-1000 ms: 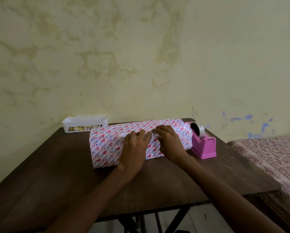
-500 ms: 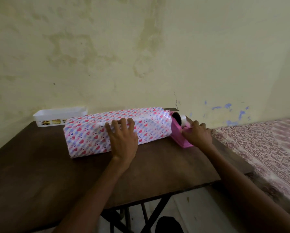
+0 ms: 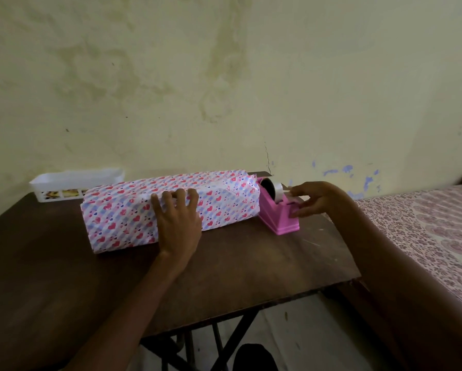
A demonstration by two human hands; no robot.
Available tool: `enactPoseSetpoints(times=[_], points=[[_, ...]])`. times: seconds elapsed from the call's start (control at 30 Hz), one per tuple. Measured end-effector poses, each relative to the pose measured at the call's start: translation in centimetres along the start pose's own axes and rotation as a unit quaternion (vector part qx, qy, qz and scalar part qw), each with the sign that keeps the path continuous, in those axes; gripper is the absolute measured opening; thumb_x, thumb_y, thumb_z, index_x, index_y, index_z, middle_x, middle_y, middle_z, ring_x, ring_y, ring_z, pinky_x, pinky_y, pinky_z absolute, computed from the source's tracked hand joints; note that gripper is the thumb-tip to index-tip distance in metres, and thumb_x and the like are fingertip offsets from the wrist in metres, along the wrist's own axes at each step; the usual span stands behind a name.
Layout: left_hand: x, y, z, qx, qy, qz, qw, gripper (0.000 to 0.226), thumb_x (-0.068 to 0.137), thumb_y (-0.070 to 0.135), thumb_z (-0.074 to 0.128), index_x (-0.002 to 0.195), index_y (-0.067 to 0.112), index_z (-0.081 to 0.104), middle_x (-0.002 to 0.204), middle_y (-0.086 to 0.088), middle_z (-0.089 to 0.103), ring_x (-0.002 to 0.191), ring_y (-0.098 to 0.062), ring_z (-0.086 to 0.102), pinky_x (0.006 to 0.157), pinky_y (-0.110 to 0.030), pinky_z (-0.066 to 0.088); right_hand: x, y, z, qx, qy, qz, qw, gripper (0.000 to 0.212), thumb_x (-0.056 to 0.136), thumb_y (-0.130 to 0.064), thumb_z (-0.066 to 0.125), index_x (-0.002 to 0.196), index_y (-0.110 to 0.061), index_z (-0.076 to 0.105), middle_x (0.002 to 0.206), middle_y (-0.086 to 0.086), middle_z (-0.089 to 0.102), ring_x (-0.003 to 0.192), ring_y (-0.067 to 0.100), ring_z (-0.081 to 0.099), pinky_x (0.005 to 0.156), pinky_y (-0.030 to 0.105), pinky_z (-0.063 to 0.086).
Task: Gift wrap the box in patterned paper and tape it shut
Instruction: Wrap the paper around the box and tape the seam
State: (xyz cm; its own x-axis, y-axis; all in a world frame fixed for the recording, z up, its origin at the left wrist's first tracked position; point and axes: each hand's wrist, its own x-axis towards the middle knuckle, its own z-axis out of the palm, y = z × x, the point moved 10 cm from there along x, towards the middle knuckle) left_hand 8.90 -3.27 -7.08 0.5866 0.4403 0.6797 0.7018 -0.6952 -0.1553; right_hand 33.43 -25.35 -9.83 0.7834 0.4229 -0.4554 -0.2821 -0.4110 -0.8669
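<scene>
A long box wrapped in white paper with pink and blue hearts (image 3: 123,215) lies on the dark wooden table (image 3: 64,277). My left hand (image 3: 177,226) presses on the box's near side, its spread fingers reaching over the top edge where the paper overlaps. A pink tape dispenser (image 3: 275,215) with a roll of clear tape (image 3: 274,187) stands against the box's right end. My right hand (image 3: 321,199) holds the dispenser's front end, fingers on top by the cutter and thumb on its side. The paper at the box's right end is loosely folded.
A white plastic basket (image 3: 64,183) sits at the back left of the table against the wall. A bed with a patterned cover (image 3: 425,231) stands close on the right. The table's front edge runs diagonally below my arms.
My right hand left the top of the box and moved right to the tape dispenser. My left hand stayed pressed on the paper. My head turned a little.
</scene>
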Motion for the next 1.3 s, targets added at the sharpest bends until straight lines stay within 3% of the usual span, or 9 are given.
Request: enactPoseSetpoints(times=[0.1, 0.23, 0.37, 0.7, 0.9, 1.03, 1.17, 1.3], points=[[0.1, -0.2, -0.1, -0.001, 0.010, 0.003, 1.000, 0.064, 0.086, 0.043, 0.058, 0.138, 0.014, 0.035, 0.127, -0.021, 0.042, 0.119, -0.040, 0.039, 0.110, -0.060, 0.023, 0.1, 0.5, -0.1, 0.038, 0.004, -0.013, 0.999, 0.015, 0.089, -0.006, 0.067, 0.102, 0.000, 0.060, 0.111, 0.020, 0.056, 0.106, 0.036, 0.061, 0.064, 0.048, 0.059], [0.0, -0.4, 0.0, 0.004, 0.015, 0.005, 1.000, 0.064, 0.085, 0.042, 0.059, 0.138, 0.014, 0.035, 0.127, -0.021, 0.042, 0.119, -0.039, 0.039, 0.110, -0.059, 0.022, 0.5, 1.1, 0.2, 0.078, -0.018, -0.028, 0.996, 0.032, 0.087, -0.001, 0.068, 0.116, 0.003, 0.057, 0.113, 0.020, 0.056, 0.109, 0.038, 0.060, 0.066, 0.048, 0.059], [0.0, -0.4, 0.1, 0.005, 0.011, 0.006, 1.000, 0.066, 0.085, 0.044, 0.059, 0.139, 0.015, 0.035, 0.129, -0.020, 0.043, 0.120, -0.038, 0.039, 0.111, -0.058, 0.023, 0.6, 1.1, 0.5, 0.106, -0.036, -0.056, 0.992, 0.026, 0.091, 0.000, 0.062, 0.115, 0.005, 0.056, 0.111, 0.018, 0.055, 0.098, 0.031, 0.060, 0.067, 0.043, 0.060], [0.0, -0.4, 0.0, 0.008, 0.016, 0.006, 1.000, 0.066, 0.082, 0.040, 0.062, 0.138, 0.013, 0.036, 0.128, -0.020, 0.043, 0.118, -0.039, 0.040, 0.111, -0.058, 0.024, 1.7, 2.5, 0.1, 0.210, -0.069, -0.086, 0.971, 0.033, 0.093, 0.004, 0.055, 0.125, 0.011, 0.052, 0.132, 0.022, 0.050, 0.106, 0.032, 0.062, 0.069, 0.038, 0.062], [-0.1, -0.4, 0.1, 0.015, 0.017, 0.006, 1.000, 0.066, 0.083, 0.041, 0.060, 0.138, 0.014, 0.035, 0.129, -0.020, 0.042, 0.119, -0.039, 0.040, 0.111, -0.058, 0.023, 1.6, 3.3, 0.1, 0.234, -0.092, -0.114, 0.961, 0.040, 0.092, 0.006, 0.053, 0.130, 0.015, 0.047, 0.138, 0.027, 0.049, 0.112, 0.032, 0.060, 0.083, 0.039, 0.058], [0.0, -0.4, 0.3, 0.017, 0.015, 0.004, 1.000, 0.068, 0.083, 0.042, 0.061, 0.139, 0.014, 0.035, 0.130, -0.020, 0.042, 0.119, -0.039, 0.040, 0.112, -0.058, 0.023, 1.2, 3.8, 0.4, 0.235, -0.107, -0.130, 0.957, 0.034, 0.093, 0.006, 0.051, 0.126, 0.014, 0.049, 0.134, 0.028, 0.051, 0.105, 0.031, 0.064, 0.081, 0.036, 0.060], [0.0, -0.3, 0.4, 0.021, 0.008, 0.004, 1.000, 0.070, 0.083, 0.044, 0.061, 0.140, 0.015, 0.033, 0.131, -0.020, 0.041, 0.120, -0.039, 0.039, 0.113, -0.058, 0.021, 0.9, 3.9, 0.4, 0.240, -0.112, -0.139, 0.954, 0.033, 0.094, 0.003, 0.051, 0.126, 0.009, 0.050, 0.133, 0.026, 0.052, 0.110, 0.032, 0.062, 0.078, 0.034, 0.061], [-0.1, -0.3, 0.3, 0.019, 0.014, 0.005, 1.000, 0.068, 0.083, 0.041, 0.061, 0.139, 0.014, 0.033, 0.130, -0.020, 0.041, 0.119, -0.039, 0.039, 0.112, -0.058, 0.022, 0.6, 3.8, 0.5, 0.222, -0.097, -0.158, 0.957, 0.025, 0.097, -0.012, 0.057, 0.116, 0.004, 0.059, 0.120, 0.020, 0.059, 0.106, 0.031, 0.063, 0.079, 0.037, 0.060]])
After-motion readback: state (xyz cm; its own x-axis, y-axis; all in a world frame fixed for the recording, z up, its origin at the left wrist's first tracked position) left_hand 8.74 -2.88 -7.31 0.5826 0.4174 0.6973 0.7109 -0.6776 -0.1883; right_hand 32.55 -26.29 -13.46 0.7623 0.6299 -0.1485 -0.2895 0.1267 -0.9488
